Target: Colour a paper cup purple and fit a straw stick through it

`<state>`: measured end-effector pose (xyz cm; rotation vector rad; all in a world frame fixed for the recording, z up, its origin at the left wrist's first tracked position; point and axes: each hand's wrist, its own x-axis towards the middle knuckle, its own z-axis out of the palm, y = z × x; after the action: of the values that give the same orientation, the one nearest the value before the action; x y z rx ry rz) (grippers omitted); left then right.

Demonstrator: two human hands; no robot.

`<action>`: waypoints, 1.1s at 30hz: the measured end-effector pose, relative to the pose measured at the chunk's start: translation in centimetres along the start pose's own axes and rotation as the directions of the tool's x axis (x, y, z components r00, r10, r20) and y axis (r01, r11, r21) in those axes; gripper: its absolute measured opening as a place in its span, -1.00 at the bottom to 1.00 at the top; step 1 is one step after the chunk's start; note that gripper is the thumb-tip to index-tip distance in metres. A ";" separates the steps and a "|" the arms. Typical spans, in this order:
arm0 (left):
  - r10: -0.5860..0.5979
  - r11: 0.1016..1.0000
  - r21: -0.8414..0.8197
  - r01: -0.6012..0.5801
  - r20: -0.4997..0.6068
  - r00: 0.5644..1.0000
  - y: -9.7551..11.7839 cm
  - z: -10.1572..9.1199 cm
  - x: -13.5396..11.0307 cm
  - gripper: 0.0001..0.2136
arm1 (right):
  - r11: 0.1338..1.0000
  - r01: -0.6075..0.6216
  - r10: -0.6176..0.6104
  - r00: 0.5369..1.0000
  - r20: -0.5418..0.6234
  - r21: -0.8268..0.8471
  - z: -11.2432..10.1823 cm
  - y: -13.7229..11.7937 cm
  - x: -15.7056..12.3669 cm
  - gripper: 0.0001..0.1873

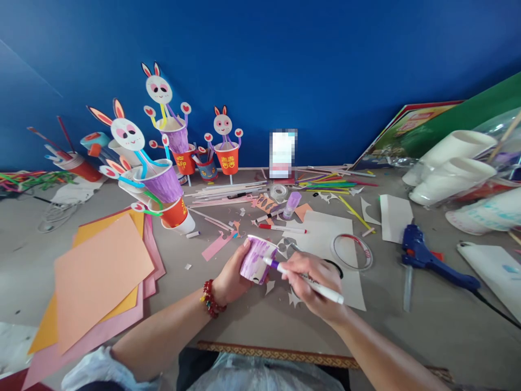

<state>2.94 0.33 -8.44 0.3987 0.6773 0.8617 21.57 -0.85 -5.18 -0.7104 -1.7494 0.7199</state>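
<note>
Left hand (233, 278): I'm curling it mostly closed around the tapered white paper cup streaked with purple (253, 258), probably steadying its wall.
Right hand (314, 267): I'm pinching the slim white-barrelled purple marker (331, 294), fingers drawn together, seemingly for fine control.
Cup: I'm holding it tilted at the clock's centre, the marker's tip apparently touching its wall.
Blue plastic glue gun (423, 256): it's lying at three o'clock, probably sparing my hands room.

Left fingers (243, 252) partly hidden behind purple-streaked cup (252, 263). Screen (282, 153) pixelated, unreadable. Glue-gun cord (496, 309) cut off by right edge.
</note>
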 end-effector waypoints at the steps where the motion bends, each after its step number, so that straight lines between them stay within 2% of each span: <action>1: 0.001 1.000 -0.002 -0.001 -0.008 1.000 0.0 0.0 0.0 -0.49 | 0.999 0.028 -0.028 0.999 0.042 0.020 0.0 0.0 0.0 -0.77; 3: 0.011 1.000 -0.004 -0.011 -0.023 1.000 0.0 0.0 0.0 -0.48 | 0.997 0.068 -0.072 0.993 0.096 0.046 0.1 0.0 0.0 -0.77; 8: -0.005 1.000 0.006 0.005 0.005 1.000 -0.1 -0.1 0.0 -0.45 | 1.000 -0.005 0.005 1.000 -0.022 -0.008 0.0 0.0 0.0 -0.77; 12: 0.007 1.000 -0.012 -0.008 -0.031 0.999 -0.1 -0.1 0.0 -0.47 | 0.995 0.071 -0.079 0.991 0.109 0.069 0.1 0.0 0.1 -0.76; 17: 0.003 1.000 -0.007 -0.004 -0.035 0.999 0.0 0.1 0.0 -0.48 | 0.999 0.007 -0.007 1.000 -0.005 0.031 0.2 0.0 0.0 -0.74; 21: -0.001 1.000 -0.020 0.000 -0.036 0.999 0.0 -0.1 0.0 -0.48 | 0.992 0.087 -0.096 0.991 0.095 0.093 0.4 -0.1 0.0 -0.73; 25: 0.007 1.000 -0.016 -0.008 -0.034 0.999 0.0 -0.2 0.0 -0.47 | 0.997 0.022 -0.024 0.999 0.029 0.073 0.4 -0.1 -0.1 -0.74; 30: 0.005 0.999 -0.036 -0.007 -0.060 0.998 0.0 -0.1 0.1 -0.47 | 0.994 0.055 -0.063 0.995 0.083 0.096 0.4 0.1 -0.3 -0.75; 33: 0.004 1.000 -0.015 -0.005 -0.049 0.999 -0.1 0.0 0.0 -0.44 | 0.997 0.012 -0.014 1.000 0.027 0.074 0.4 0.2 -0.3 -0.74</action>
<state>2.96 0.33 -8.52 0.3662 0.7148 0.8828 21.28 -0.98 -5.57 -0.6411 -1.7418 0.7850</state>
